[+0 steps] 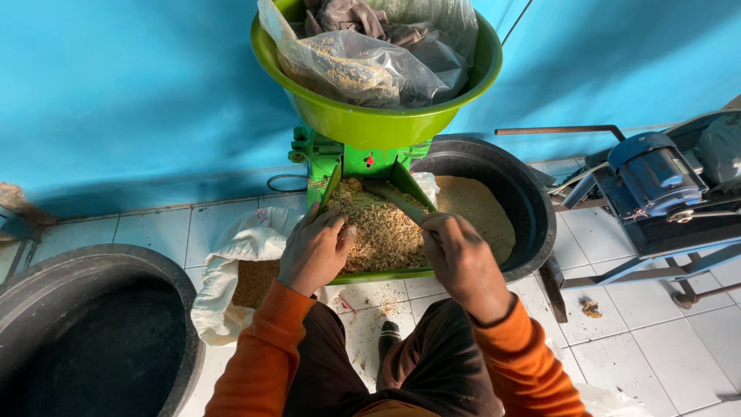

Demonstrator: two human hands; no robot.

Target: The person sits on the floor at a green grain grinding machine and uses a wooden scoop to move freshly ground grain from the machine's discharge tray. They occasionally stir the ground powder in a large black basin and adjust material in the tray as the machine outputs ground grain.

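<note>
Your left hand [315,249] rests on the left edge of the green tray [384,272], its fingers [340,228] curled loosely and dipped into the heap of coarse yellowish crumbs [382,228] that fills it; whether they have closed on any crumbs cannot be told. Your right hand [461,259] sits at the tray's right side with its fingers folded around a flat green stick [395,197], which slants up and away across the crumbs toward the back of the tray. The tray juts out from the front of a green machine [351,158], and a wide green bowl [370,123] sits on top of that machine, holding clear plastic bags [363,66] of meal and a grey cloth [347,14].

Just behind and to the right of the tray stands a black tub [532,201] with a mound of fine tan powder [482,212] in it. Below your left hand a white sack [231,266] lies open on the tiled floor [656,309], brown grain showing in its mouth. A second black tub [93,332] sits well apart at the lower left. At the far right stands a blue motor [652,174] on a metal frame. Your orange sleeves [262,355] and dark trousers fill the foreground.
</note>
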